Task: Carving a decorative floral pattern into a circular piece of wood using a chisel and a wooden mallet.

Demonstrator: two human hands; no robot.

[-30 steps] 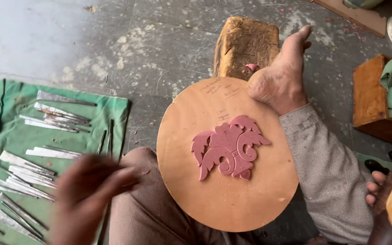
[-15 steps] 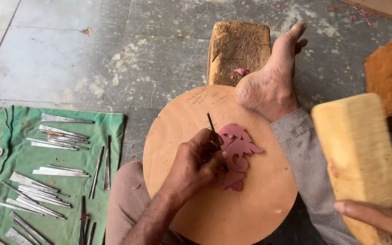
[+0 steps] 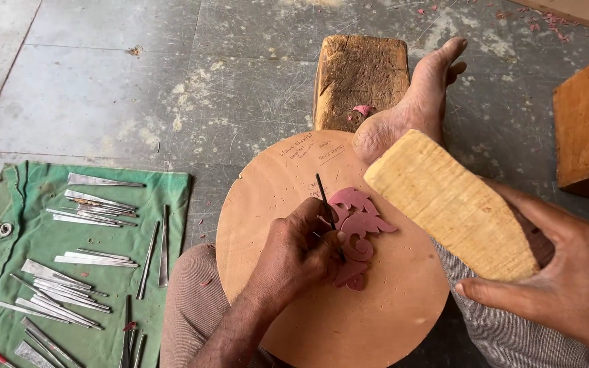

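Observation:
My left hand (image 3: 301, 249) pinches a thin dark chisel (image 3: 326, 204) upright against a pink carved scroll-shaped piece (image 3: 359, 221). That piece lies on a round wooden board (image 3: 294, 170) resting on my lap. A pale wooden mallet block (image 3: 451, 204) is gripped in my right hand (image 3: 567, 279) and hangs tilted just right of the chisel's top. My bare foot (image 3: 414, 102) presses on the board's far edge.
A green cloth (image 3: 28, 286) at the left carries several metal chisels (image 3: 69, 272). A worn wooden block (image 3: 359, 78) sits beyond the board on the grey concrete floor. A brown wooden box (image 3: 584, 133) stands at the right edge.
My left hand came from the tool cloth with a chisel and set it on the pink piece. My right hand raised the mallet block and brought it leftward toward the chisel.

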